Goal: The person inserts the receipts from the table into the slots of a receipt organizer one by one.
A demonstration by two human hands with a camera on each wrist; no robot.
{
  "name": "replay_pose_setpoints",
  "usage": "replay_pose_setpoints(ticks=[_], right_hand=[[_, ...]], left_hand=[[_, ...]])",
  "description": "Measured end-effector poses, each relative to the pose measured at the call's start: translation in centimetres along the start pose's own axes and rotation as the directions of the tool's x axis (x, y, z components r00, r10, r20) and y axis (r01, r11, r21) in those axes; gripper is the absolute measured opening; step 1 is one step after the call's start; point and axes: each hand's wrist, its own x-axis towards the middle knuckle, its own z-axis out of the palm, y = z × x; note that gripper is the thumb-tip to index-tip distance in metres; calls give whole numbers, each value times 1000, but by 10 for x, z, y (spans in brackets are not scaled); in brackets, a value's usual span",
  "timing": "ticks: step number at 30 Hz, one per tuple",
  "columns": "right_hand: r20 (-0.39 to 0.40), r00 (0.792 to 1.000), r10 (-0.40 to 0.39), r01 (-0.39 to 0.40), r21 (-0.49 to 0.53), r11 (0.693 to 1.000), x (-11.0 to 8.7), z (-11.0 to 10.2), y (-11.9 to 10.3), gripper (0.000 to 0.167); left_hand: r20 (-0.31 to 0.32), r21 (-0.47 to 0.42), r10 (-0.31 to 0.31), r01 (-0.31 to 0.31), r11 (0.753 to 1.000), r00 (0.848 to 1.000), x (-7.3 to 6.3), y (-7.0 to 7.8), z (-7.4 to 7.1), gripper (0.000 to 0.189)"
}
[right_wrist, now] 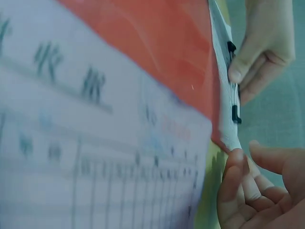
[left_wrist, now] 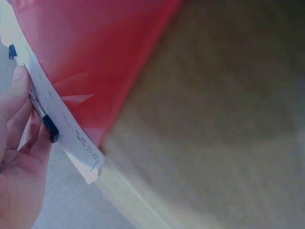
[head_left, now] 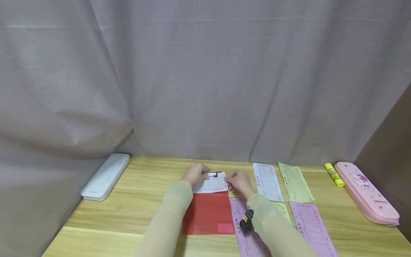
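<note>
A red file folder (head_left: 208, 214) lies on the table, with a white printed slip (head_left: 212, 185) across its top end. My left hand (head_left: 193, 174) grips the folder's metal clip with black ends (left_wrist: 49, 126), the thumb on top and fingers curled behind. At the slip's right corner my right hand (head_left: 239, 181) pinches the paper edge between thumb and fingers. The right wrist view shows both hands at this top edge, the right hand (right_wrist: 262, 191) just below the clip. How far the slip sits under the clip is hidden.
Purple slips (head_left: 313, 225), a yellow slip (head_left: 296, 182) and another white slip (head_left: 268, 182) lie to the right. Beyond them are a glue stick (head_left: 334, 175) and a pink pencil case (head_left: 366, 192). A white case (head_left: 106, 176) lies left. A grey curtain (head_left: 199, 89) hangs behind.
</note>
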Motion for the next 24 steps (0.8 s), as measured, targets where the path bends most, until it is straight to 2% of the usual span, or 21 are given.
replay_pose_setpoints(ticks=[5,10,16,24], right_hand=[[-19,997,-77,76,-54,996,3,-10,3,17],[-26,994,-107,104,-75,992,7,-25,13,20],[-52,983,-175,166,-142,976,11,-57,24,22],[-75,970,-229,203,-261,944,16,-97,36,26]], left_hand=[[3,-12,-26,27,1000,1000,0,-5,-2,29],[16,-44,-62,63,997,998,-1,-6,-4,30],[23,-56,-47,48,997,999,0,-7,-2,33],[15,-65,-26,27,998,1000,2,-5,0,32]])
